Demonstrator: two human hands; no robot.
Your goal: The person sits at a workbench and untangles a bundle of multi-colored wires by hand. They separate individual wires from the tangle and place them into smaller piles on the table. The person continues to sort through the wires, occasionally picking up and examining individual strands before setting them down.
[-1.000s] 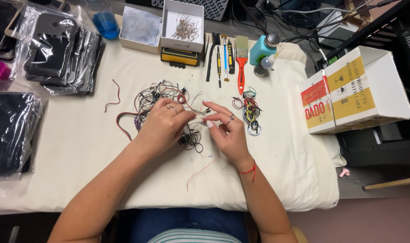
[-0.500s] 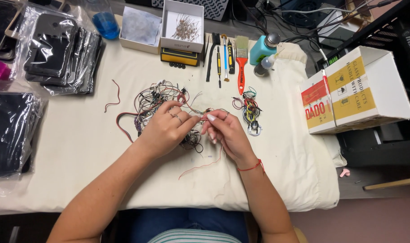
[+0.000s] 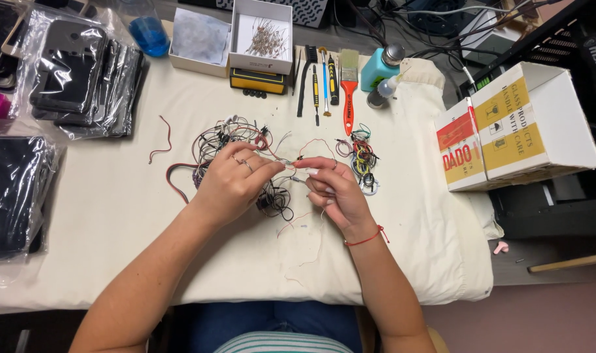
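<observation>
the person's left hand (image 3: 236, 180) and right hand (image 3: 330, 189) met over the middle of a cream cloth (image 3: 115, 216) that covered the table, fingertips nearly touching. both hands were narrowed to a pinch, each closed on a thin wire (image 3: 296, 162) that ran between them; a fine red strand looped up from the right fingers and more thin red wire trailed down onto the cloth below the right wrist, which wore a red thread bracelet (image 3: 366, 238). the left hand had rings on two fingers and lay over the near edge of a tangle of wires (image 3: 226, 140), dark, red and white, spread on the cloth just behind and under it. a smaller bundle of coloured wires (image 3: 360, 157) lay just beside the right hand, on its far right side. a single red wire (image 3: 162, 140) lay apart, to the left of the tangle. along the far edge of the cloth stood an open white box of small parts (image 3: 262, 36), another shallow box (image 3: 200, 39) beside it, a yellow-and-black device (image 3: 258, 82), a row of slim hand tools (image 3: 319, 82), a brush with a red handle (image 3: 348, 88) and a teal bottle (image 3: 379, 65). on the left lay dark items in clear plastic bags (image 3: 82, 75). a white cardboard box with yellow and red labels (image 3: 517, 127) stood at the right, off the cloth.
</observation>
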